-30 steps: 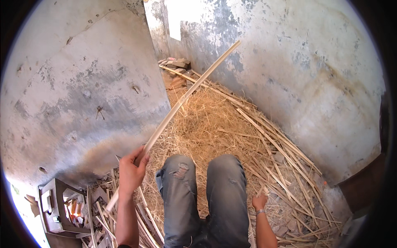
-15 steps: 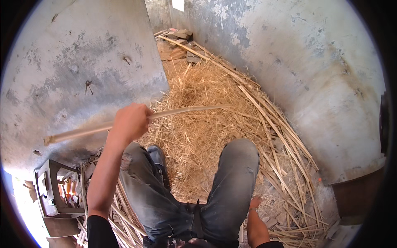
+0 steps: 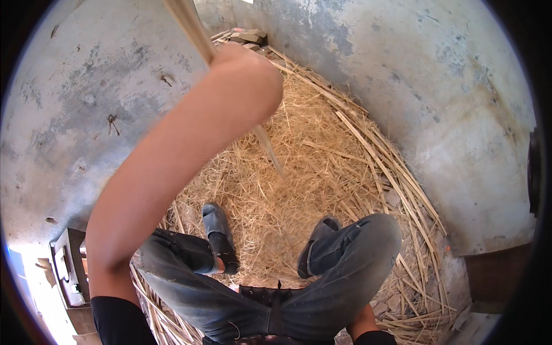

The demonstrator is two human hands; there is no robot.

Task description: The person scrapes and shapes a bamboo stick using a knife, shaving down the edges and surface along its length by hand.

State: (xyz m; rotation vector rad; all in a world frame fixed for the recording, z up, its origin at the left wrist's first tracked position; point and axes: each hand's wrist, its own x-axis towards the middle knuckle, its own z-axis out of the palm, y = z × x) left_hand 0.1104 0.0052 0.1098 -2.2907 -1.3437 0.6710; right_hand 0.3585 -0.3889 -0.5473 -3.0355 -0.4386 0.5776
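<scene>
My left hand [image 3: 248, 66] is raised high in front of me, closed around a long bamboo strip [image 3: 194, 33]. The strip slants from the top edge down past my wrist, and its thin lower end shows over the straw-like shavings [image 3: 299, 138]. My left arm covers its middle, and the fingers are mostly turned away. My right forearm [image 3: 363, 323] shows low beside my right thigh, which hides the hand. Both legs are bent and spread, with dark slippers [image 3: 217, 219] on the shavings.
Long split bamboo strips [image 3: 397, 172] lie along the curved grey wall [image 3: 443, 115] at right. More strips lie at lower left beside a dark box-like frame [image 3: 72, 259]. A grey wall panel [image 3: 115, 75] stands at left. Wood pieces [image 3: 247, 38] are piled at the far end.
My left hand has risen and moved right, swinging the strip from nearly level to steep. My knees have spread apart, and my right hand has gone out of sight behind my thigh.
</scene>
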